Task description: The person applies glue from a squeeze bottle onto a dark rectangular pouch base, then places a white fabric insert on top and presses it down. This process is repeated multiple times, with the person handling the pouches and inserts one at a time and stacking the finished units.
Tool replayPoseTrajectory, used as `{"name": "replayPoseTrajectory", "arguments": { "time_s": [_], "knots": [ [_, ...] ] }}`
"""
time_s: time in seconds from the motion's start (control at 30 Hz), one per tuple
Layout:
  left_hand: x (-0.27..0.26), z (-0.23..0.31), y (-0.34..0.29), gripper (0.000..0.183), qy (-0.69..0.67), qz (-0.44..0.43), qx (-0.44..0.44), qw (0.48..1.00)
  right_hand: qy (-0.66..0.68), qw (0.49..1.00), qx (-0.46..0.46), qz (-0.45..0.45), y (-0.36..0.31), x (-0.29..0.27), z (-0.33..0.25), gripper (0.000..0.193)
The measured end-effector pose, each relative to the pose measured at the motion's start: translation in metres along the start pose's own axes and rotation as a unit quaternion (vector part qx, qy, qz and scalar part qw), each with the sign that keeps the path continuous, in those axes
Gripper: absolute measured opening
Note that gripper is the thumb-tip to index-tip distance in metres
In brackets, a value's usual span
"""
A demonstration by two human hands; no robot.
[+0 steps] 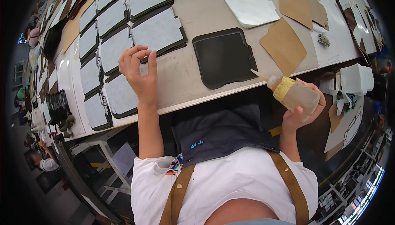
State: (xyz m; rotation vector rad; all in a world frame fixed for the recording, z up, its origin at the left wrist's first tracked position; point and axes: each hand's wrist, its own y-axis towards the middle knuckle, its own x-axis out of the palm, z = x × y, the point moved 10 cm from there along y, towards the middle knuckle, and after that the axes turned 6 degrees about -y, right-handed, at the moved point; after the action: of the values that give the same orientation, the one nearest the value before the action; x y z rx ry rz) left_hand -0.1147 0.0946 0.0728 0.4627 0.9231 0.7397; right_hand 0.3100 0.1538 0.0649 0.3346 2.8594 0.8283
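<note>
My right hand [314,101] is wrapped round a squeeze bottle [298,96] with a pale nozzle and yellow tape about its upper part. Cloudy, pale contents show through its wall. The nozzle points up and left, its tip by the lower right corner of a black panel [224,58] with a notched right edge. That panel lies flat on the table near its front edge. Off to the left, my left hand [142,74] is raised beside the rows of panels, fingers loosely bent and apart, with nothing visible in them.
Rows of dark panels with pale grey sheets [158,31] on top cover the table's left part. Brown card templates [284,48] and a white sheet stack [251,9] lie at the right. A white container [357,79] stands beyond the table's right front edge. People sit far left.
</note>
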Motion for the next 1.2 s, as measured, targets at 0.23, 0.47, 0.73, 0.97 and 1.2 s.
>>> {"name": "replayPoseTrajectory", "arguments": {
  "time_s": [0.23, 0.47, 0.73, 0.97, 1.2],
  "knots": [
    [-0.001, -0.001, -0.001, 0.009, 0.003, 0.004, 0.003, 1.000, -0.001, 0.999, -0.033, -0.020, -0.010, 0.010, -0.008, 0.081],
    [-0.002, -0.002, -0.001, 0.010, -0.003, 0.005, -0.001, 1.000, 0.034, 0.996, -0.056, -0.068, -0.021, 0.034, -0.016, 0.083],
    [-0.004, -0.004, 0.000, 0.010, -0.027, 0.020, -0.011, 0.999, 0.101, 0.974, -0.105, -0.174, -0.036, 0.079, -0.032, 0.084],
    [-0.002, -0.003, 0.002, 0.011, -0.022, 0.017, -0.010, 1.000, 0.155, 0.982, -0.004, -0.105, -0.034, 0.089, -0.013, 0.091],
    [0.000, 0.000, -0.001, 0.008, -0.003, -0.004, -0.014, 1.000, 0.003, 0.986, 0.098, 0.132, 0.041, -0.018, 0.071, 0.081]
  ]
}}
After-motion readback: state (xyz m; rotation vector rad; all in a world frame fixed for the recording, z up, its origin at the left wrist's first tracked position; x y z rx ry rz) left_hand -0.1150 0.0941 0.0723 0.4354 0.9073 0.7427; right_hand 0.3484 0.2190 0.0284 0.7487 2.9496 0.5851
